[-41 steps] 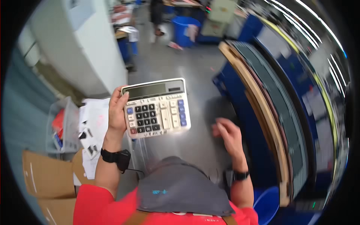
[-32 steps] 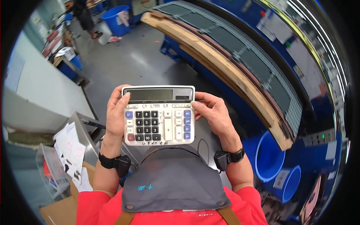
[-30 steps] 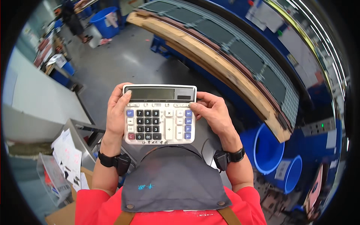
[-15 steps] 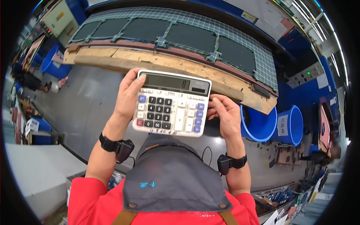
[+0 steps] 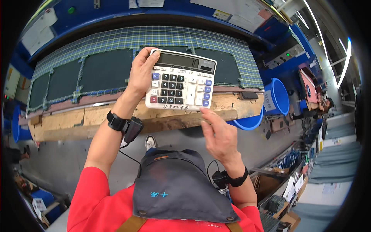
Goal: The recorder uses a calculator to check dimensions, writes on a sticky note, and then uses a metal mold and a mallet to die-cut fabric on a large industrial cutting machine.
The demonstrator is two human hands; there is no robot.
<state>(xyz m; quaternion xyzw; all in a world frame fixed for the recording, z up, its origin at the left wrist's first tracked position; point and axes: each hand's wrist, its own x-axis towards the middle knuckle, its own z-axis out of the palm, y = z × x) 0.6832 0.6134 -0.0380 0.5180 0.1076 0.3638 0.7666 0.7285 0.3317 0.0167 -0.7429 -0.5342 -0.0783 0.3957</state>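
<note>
Left hand (image 5: 141, 73) grips a desktop calculator (image 5: 190, 92); right hand (image 5: 221, 136), half-curled and empty, is by its near edge. Beyond, plaid fabric (image 5: 154, 37) covers a wood-edged bench (image 5: 73, 124), blue bins (image 5: 279, 97) right.

digits and signs are printed on the keys (image 5: 172, 85) of the calculator (image 5: 181, 80), one digit is shown on its screen (image 5: 176, 60); characters are borne by its lower edge (image 5: 174, 107), the apron (image 5: 170, 179) and a bin label (image 5: 268, 101).

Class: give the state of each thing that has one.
White rectangular plastic calculator: held, display on
Left hand: gripping the calculator's left side
Right hand: empty, fingers partly bent
Blue-green checked fabric: spread out
Labelled round blue plastic bin: uncovered
Small round green light at right: lit
</note>
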